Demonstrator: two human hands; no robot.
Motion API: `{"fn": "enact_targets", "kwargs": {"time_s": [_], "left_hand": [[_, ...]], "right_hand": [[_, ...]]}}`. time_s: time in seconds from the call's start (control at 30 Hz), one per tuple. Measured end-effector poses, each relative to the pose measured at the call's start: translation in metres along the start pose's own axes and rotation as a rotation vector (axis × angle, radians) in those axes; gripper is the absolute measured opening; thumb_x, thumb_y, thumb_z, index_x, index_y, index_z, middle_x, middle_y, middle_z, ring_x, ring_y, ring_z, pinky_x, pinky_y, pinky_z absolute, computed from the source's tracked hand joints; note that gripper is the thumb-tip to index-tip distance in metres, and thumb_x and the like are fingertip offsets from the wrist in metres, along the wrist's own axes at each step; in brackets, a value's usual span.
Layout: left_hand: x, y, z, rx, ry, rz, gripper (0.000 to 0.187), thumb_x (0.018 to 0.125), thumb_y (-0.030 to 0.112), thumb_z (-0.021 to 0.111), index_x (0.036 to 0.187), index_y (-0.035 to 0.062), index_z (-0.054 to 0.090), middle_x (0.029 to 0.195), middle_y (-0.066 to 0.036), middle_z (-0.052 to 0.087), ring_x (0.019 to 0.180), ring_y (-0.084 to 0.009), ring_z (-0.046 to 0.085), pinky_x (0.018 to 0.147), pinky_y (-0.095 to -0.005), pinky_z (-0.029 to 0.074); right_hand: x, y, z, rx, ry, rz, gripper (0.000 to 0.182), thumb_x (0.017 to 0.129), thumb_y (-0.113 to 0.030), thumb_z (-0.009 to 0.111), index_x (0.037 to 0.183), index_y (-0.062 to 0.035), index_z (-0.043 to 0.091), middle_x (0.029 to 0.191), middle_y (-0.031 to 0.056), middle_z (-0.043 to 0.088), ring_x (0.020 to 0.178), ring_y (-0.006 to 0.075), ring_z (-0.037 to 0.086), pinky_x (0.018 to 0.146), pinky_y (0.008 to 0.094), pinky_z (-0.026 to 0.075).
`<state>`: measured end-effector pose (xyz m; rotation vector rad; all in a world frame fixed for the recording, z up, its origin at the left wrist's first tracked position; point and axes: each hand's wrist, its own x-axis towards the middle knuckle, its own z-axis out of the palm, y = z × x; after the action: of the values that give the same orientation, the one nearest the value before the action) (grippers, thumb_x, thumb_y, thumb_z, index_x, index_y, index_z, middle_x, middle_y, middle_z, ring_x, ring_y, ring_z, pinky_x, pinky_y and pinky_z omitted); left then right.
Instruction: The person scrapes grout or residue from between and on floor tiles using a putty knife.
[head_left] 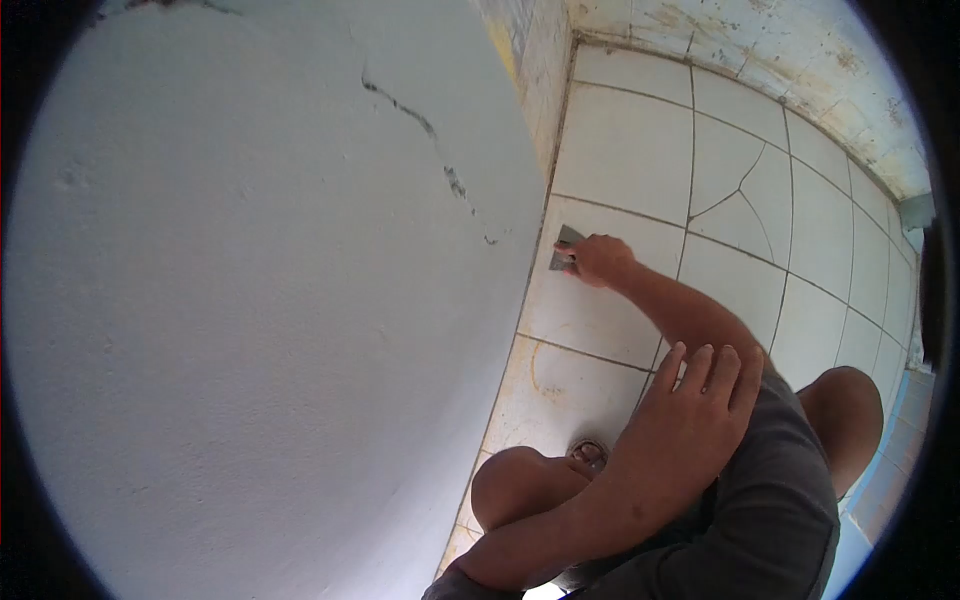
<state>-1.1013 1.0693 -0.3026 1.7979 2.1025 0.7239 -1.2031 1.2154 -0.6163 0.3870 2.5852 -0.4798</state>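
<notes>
My right hand (603,260) reaches out over the white floor tiles (610,310), closed on a flat grey scraper (568,236). The scraper's blade lies at the tile surface, close to the foot of the pale wall (270,300); its grip is mostly hidden by my fingers. My left hand (705,395) is raised nearer to the camera, in front of my right arm near the elbow. Its fingers are slightly apart, and nothing shows in them. Whether it touches the arm cannot be told.
My bent knees (520,487) and one foot (588,453) are at the bottom. A cracked tile (740,190) lies beyond my right hand. A stained wall (800,60) bounds the floor at the top right. Dark cracks mark the pale wall.
</notes>
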Motion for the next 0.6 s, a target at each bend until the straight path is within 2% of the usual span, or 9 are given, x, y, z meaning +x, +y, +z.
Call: {"fn": "enact_targets", "kwargs": {"time_s": [0.1,0.17,0.2,0.27,0.33,0.4,0.47,0.5,0.6], "left_hand": [[-0.002,0.006,0.008,0.061,-0.048,-0.054,0.056,0.100,0.020,0.060,0.152,-0.0027,0.057,0.130,-0.015,0.066,0.127,-0.0284,0.064,0.119,-0.0461,0.047],[0.005,0.009,0.009,-0.031,-0.107,-0.022,0.061,0.100,0.015,0.062,0.157,-0.0053,0.050,0.145,-0.024,0.063,0.134,-0.0342,0.065,0.120,-0.0473,0.047],[0.009,0.007,0.007,-0.029,-0.105,-0.009,0.061,0.100,0.015,0.062,0.157,-0.0053,0.050,0.145,-0.024,0.063,0.134,-0.0342,0.065,0.120,-0.0473,0.047],[0.011,0.002,0.008,-0.063,-0.040,0.027,0.061,0.101,0.016,0.062,0.157,-0.0053,0.050,0.145,-0.025,0.064,0.132,-0.0335,0.065,0.119,-0.0474,0.048],[0.012,0.002,0.006,-0.044,-0.092,0.024,0.061,0.101,0.016,0.062,0.157,-0.0052,0.050,0.144,-0.025,0.064,0.132,-0.0331,0.065,0.119,-0.0474,0.048],[0.010,0.003,0.007,-0.033,-0.134,0.005,0.060,0.102,0.016,0.062,0.157,-0.0051,0.051,0.144,-0.025,0.064,0.133,-0.0328,0.065,0.118,-0.0475,0.049],[0.009,0.006,0.014,-0.012,-0.104,0.006,0.057,0.102,0.020,0.059,0.154,-0.0021,0.056,0.140,-0.018,0.065,0.131,-0.0298,0.063,0.119,-0.0462,0.047],[0.009,0.007,0.015,-0.015,-0.104,0.007,0.057,0.102,0.020,0.059,0.154,-0.0021,0.056,0.140,-0.018,0.065,0.131,-0.0298,0.063,0.119,-0.0462,0.047],[0.014,0.006,0.014,-0.008,-0.124,0.025,0.058,0.102,0.021,0.060,0.155,-0.0026,0.054,0.141,-0.019,0.065,0.132,-0.0303,0.063,0.119,-0.0460,0.047]], "right_hand": [[0.001,0.012,-0.016,0.050,-0.133,-0.037,0.052,0.107,-0.050,0.067,0.158,-0.0483,0.056,0.125,0.0082,0.078,0.119,0.0334,0.075,0.094,0.0520,0.065],[0.016,0.001,-0.032,0.009,-0.121,-0.044,0.054,0.107,-0.051,0.067,0.159,-0.0502,0.054,0.133,0.0075,0.075,0.125,0.0347,0.072,0.096,0.0529,0.064],[0.021,-0.005,-0.039,0.000,-0.136,-0.015,0.055,0.105,-0.052,0.069,0.158,-0.0501,0.055,0.137,0.0081,0.073,0.129,0.0360,0.070,0.097,0.0525,0.064],[0.019,-0.002,-0.040,0.002,-0.139,-0.010,0.056,0.105,-0.051,0.069,0.159,-0.0491,0.054,0.137,0.0089,0.073,0.128,0.0361,0.071,0.098,0.0522,0.063],[0.015,0.006,-0.036,0.009,-0.156,-0.009,0.057,0.105,-0.051,0.069,0.160,-0.0481,0.054,0.138,0.0097,0.073,0.128,0.0361,0.071,0.099,0.0518,0.063],[0.008,0.031,-0.026,0.031,-0.076,-0.059,0.057,0.106,-0.049,0.068,0.161,-0.0459,0.052,0.136,0.0129,0.074,0.128,0.0374,0.071,0.103,0.0527,0.061],[0.000,0.039,-0.030,0.071,-0.081,-0.015,0.058,0.106,-0.050,0.068,0.162,-0.0454,0.052,0.134,0.0137,0.074,0.127,0.0380,0.071,0.104,0.0532,0.060],[-0.004,0.043,-0.035,0.118,-0.072,0.039,0.059,0.106,-0.050,0.068,0.163,-0.0448,0.051,0.133,0.0145,0.074,0.127,0.0385,0.071,0.105,0.0538,0.059],[0.020,0.020,-0.038,0.106,-0.062,0.036,0.061,0.106,-0.051,0.069,0.163,-0.0444,0.050,0.130,0.0142,0.076,0.125,0.0378,0.071,0.103,0.0543,0.060]]}}
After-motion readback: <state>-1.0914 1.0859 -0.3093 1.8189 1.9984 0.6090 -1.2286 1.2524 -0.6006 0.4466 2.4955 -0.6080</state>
